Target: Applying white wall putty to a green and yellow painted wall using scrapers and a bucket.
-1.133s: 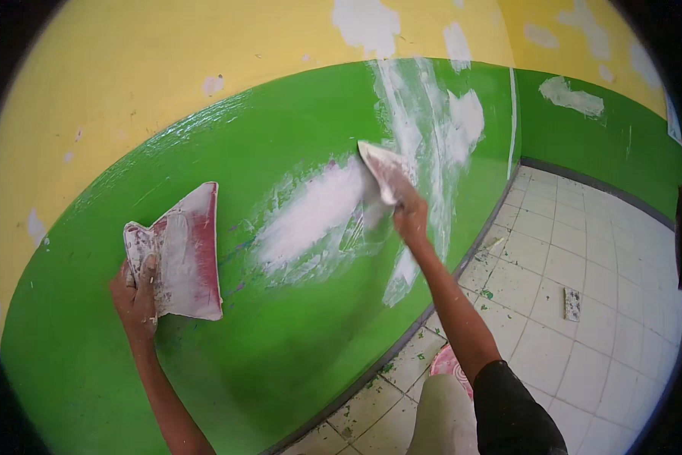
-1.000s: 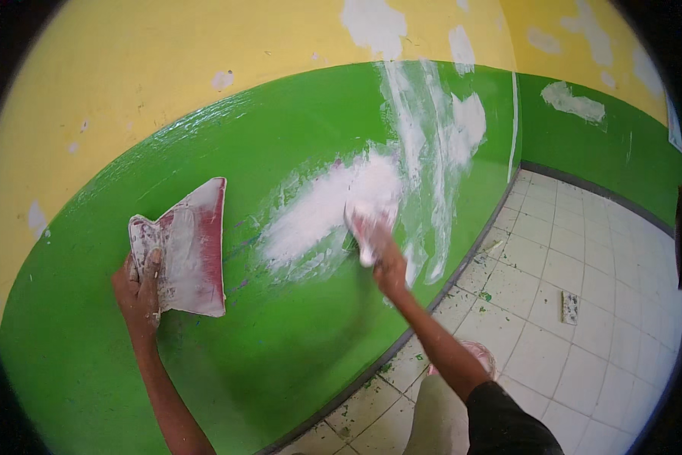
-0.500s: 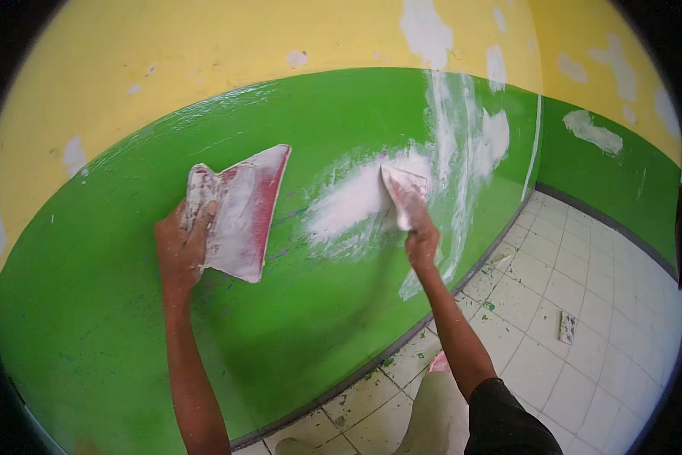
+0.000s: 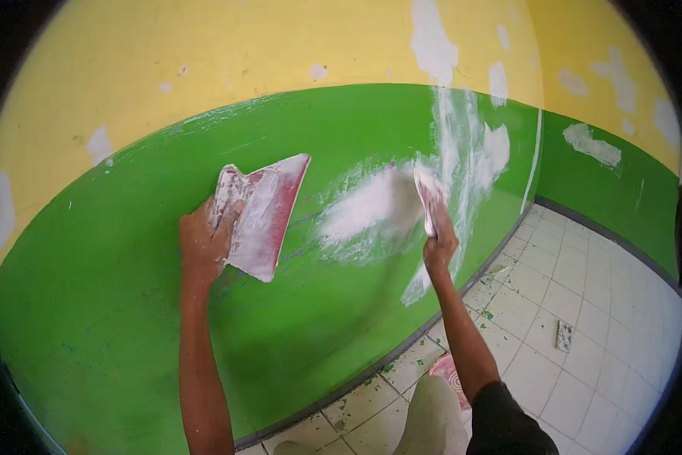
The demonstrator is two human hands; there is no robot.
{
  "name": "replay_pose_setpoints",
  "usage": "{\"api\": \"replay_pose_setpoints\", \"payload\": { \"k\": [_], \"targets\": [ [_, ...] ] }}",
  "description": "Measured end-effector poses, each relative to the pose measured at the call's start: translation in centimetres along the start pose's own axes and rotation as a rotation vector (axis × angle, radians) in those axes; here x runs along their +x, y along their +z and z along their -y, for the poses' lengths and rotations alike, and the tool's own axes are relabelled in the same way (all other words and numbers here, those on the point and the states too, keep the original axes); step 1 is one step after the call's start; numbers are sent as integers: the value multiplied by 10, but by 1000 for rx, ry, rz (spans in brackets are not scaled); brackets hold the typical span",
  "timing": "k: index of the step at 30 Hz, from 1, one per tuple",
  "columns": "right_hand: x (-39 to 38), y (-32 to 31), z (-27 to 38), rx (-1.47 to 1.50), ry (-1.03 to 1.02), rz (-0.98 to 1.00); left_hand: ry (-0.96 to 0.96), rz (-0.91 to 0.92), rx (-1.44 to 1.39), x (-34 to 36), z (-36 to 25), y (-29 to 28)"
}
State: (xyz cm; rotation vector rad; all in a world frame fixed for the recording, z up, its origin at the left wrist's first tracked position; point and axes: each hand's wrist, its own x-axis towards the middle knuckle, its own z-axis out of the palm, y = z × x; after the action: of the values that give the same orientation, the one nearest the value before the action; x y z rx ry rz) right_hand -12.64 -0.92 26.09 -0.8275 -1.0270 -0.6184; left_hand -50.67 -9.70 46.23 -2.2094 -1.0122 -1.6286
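Note:
My left hand (image 4: 203, 239) is closed on a broad red putty scraper (image 4: 269, 220), its face smeared with white putty, held in front of the green wall (image 4: 121, 318). To the right, my right hand (image 4: 441, 249) grips a smaller putty scraper (image 4: 430, 199), coated with white and seen nearly edge-on. That blade is at the right side of a thick white putty patch (image 4: 371, 208) on the wall; whether its edge touches the surface I cannot tell. Thin white streaks (image 4: 451, 136) run down the wall just beyond it.
Yellow paint (image 4: 242, 45) with white patches covers the upper wall. A dark skirting (image 4: 356, 390) edges the pale tiled floor (image 4: 534, 375), where green flakes and a small rectangular piece (image 4: 564, 336) lie. Beside my leg is a round pink object (image 4: 450, 371), partly hidden. Another wall (image 4: 622, 189) meets this one at right.
My right hand has moved slightly right along the putty patch, and its scraper has turned more edge-on. The view has shifted a little, showing more of the pink object. The left hand keeps its hold.

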Motion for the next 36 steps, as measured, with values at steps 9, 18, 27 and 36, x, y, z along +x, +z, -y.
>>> {"api": "replay_pose_setpoints", "payload": {
  "k": [9, 18, 27, 36],
  "targets": [
    [-15, 13, -67, 48, -103, 191, -20, 24, 6, -1, -14, 0],
    [-94, -50, -73, 4, 20, 277, -69, 11, 71, -2, -7, 4],
    [-25, 6, -116, -15, -23, 238, -113, -18, 36, -1, -12, 8],
    [-46, -37, -87, -139, 272, 86, -149, -27, 46, -2, -16, 4]
  ]
}}
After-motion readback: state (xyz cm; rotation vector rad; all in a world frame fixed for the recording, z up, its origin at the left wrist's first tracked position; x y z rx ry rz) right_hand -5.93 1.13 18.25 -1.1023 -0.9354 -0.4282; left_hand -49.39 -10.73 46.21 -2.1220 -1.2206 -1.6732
